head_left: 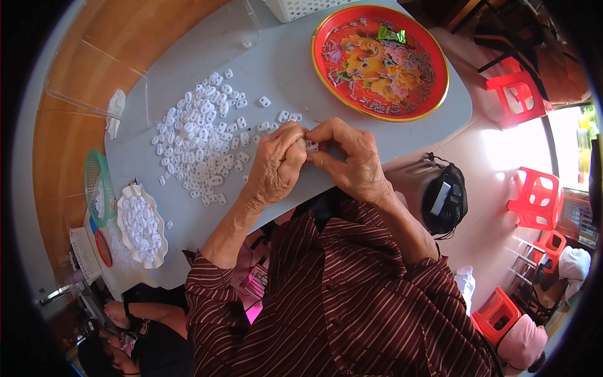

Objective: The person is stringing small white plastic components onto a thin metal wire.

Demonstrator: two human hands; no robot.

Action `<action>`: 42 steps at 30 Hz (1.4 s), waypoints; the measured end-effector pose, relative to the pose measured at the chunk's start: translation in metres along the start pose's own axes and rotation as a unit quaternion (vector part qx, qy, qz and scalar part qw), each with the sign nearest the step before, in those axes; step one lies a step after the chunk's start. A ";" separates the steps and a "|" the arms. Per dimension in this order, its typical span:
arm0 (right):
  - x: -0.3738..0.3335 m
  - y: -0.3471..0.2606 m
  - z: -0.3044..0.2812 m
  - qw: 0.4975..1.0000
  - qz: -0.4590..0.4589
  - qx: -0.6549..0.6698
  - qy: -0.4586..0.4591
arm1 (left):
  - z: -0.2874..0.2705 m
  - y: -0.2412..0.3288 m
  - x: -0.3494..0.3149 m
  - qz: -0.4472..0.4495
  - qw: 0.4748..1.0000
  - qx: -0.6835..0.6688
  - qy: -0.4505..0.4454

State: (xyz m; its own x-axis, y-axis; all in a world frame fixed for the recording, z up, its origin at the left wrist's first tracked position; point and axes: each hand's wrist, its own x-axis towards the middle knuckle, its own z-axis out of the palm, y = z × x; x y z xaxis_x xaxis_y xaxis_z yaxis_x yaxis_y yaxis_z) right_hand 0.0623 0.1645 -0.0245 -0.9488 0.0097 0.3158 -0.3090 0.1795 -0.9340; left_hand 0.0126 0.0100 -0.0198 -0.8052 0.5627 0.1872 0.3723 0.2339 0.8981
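Observation:
Near the table's front edge my two hands meet over a small white plastic piece with holes [311,146]. Thumb and index finger of my right hand [355,160] pinch that piece. My left hand [278,162] is curled closed against its left side, and its fingers hide whatever it grips. Left of my hands spreads a loose pile of similar white plastic pieces [195,135], a few of them lying close to my left knuckles. Beyond my right hand, a round red tray with a flower pattern [320,69] carries many tiny thin metal parts and a green wrapped packet [392,34].
A scalloped white dish [162,251] full of white pieces stands at the left, beside a green basket [108,182]. At lower left sits another person [151,320]. Red stools [535,198] and a black bag [445,200] are off to the right.

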 end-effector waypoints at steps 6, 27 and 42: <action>0.000 0.001 -0.003 1.000 -0.005 -0.029 -0.011 | 0.001 -0.007 0.001 0.026 0.999 -0.031 -0.007; 0.147 -0.023 -0.066 0.987 -0.049 -0.075 0.133 | 0.004 0.018 -0.018 0.029 0.993 -0.059 -0.095; 0.121 0.005 0.000 0.931 -0.128 -0.206 -0.273 | 0.001 0.004 -0.022 -0.054 0.981 -0.176 -0.069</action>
State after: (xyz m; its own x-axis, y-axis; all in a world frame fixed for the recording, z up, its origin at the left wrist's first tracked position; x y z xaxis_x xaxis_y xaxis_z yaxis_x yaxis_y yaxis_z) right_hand -0.0538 0.1660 0.0092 -0.7739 -0.5668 0.2824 -0.5854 0.4702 -0.6605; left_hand 0.0318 -0.0004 -0.0211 -0.7523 0.6570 0.0487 0.0861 0.0247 0.9960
